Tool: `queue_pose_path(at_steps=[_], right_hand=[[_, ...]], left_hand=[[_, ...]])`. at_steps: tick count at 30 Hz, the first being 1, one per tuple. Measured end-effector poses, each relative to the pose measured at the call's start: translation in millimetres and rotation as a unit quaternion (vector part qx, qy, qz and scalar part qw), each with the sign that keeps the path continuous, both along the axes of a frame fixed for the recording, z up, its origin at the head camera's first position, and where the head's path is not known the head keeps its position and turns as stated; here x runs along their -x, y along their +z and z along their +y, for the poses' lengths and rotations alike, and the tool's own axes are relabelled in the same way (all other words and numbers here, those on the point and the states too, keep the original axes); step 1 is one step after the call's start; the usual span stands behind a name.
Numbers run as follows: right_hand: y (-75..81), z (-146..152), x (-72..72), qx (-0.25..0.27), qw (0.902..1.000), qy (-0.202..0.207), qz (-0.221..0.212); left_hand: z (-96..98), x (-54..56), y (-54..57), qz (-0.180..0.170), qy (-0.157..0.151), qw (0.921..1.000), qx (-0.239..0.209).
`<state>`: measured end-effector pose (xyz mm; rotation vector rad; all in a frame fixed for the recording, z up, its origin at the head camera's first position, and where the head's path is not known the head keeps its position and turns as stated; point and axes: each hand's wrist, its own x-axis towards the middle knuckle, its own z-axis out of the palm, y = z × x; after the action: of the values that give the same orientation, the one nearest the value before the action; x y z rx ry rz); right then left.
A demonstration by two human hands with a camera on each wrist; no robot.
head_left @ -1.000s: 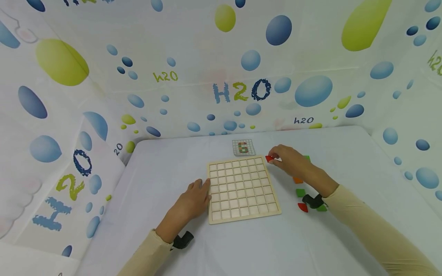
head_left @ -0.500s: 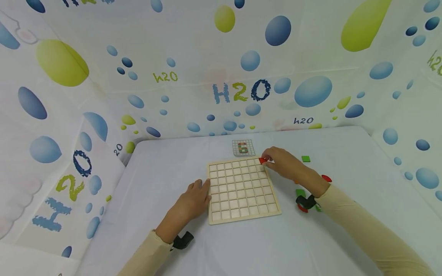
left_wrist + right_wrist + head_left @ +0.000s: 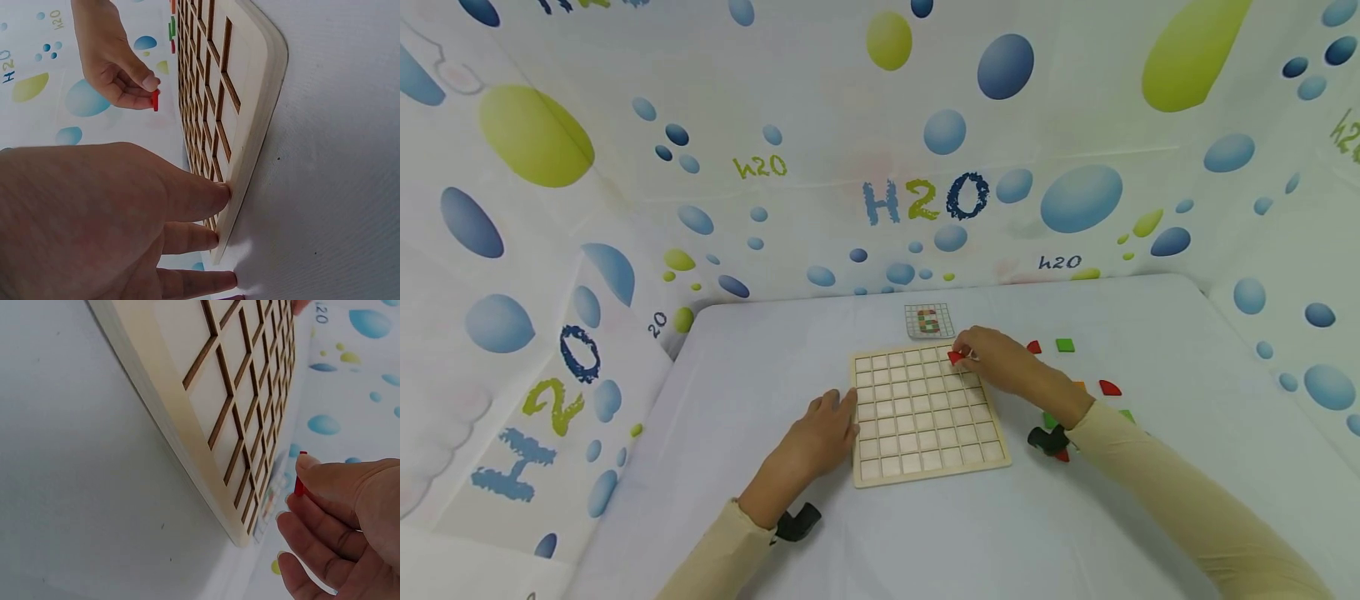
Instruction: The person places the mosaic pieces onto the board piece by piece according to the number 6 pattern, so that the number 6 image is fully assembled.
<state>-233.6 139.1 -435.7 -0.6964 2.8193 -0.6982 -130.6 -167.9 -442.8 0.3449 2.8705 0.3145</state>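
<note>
Carrying the red piece (image 3: pixel 955 357), right hand (image 3: pixel 1000 362) now over grid board (image 3: pixel 925 467).

A pale wooden grid board (image 3: pixel 927 415) with a smooth, matt unvarnished face and darker brown cut lines between its squares lies on a white tablecloth (image 3: pixel 760 367) of finely textured, matt fabric. A red tile (image 3: pixel 955 357), flat, thin and evenly painted, shows a soft sheen at its edge; loose green tiles (image 3: pixel 1064 345) and red tiles (image 3: pixel 1109 387) nearby look alike in finish. A small printed pattern card (image 3: pixel 928 321) appears to be paper. The surrounding bubble-print sheeting (image 3: pixel 925 150) looks like thin, slightly glossy plastic, creased in places. Cream sleeves (image 3: pixel 1180 492) are matt knitted cloth.
</note>
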Motion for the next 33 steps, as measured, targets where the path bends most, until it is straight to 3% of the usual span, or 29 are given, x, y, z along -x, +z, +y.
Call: queue_pose_path(at_steps=[13, 24, 33], right_hand=[[-7.7, -19.5, 2.2, -0.016, 0.9998, 0.012, -0.004], [-11.6, -32.5, 2.6, -0.041, 0.9975, 0.037, 0.044], [-13.1, -38.5, 3.1, -0.047, 0.9974, 0.033, 0.042]], left_hand=[[-0.4, 1.6, -1.6, 0.005, -0.003, 1.0, 0.0], [-0.6, 1.8, -3.1, 0.005, -0.001, 1.0, 0.002], [-0.6, 1.1, -2.9, 0.006, 0.001, 1.0, 0.004]])
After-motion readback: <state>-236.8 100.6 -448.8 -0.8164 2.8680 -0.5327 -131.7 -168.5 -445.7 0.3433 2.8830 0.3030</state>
